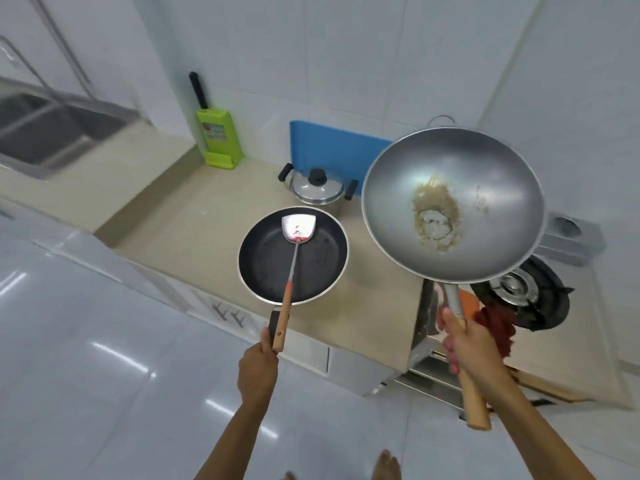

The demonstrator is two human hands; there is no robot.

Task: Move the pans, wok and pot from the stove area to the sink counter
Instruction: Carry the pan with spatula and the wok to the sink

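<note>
My right hand (469,344) grips the wooden handle of a large steel wok (485,209) with brown residue in its bottom, held up in the air over the counter beside the stove. My left hand (258,370) holds the black handle of a dark frying pan (270,268) together with the wooden handle of a metal spatula (298,228), whose blade lies in the pan. The pan is at counter level near the front edge. A small lidded steel pot (317,187) with black handles stands behind the pan.
A gas burner (523,296) and a red cloth (495,327) lie under the wok at right. A blue cutting board (329,147) and a green knife block (218,136) lean against the tiled wall. The steel sink (52,129) is far left on a higher counter.
</note>
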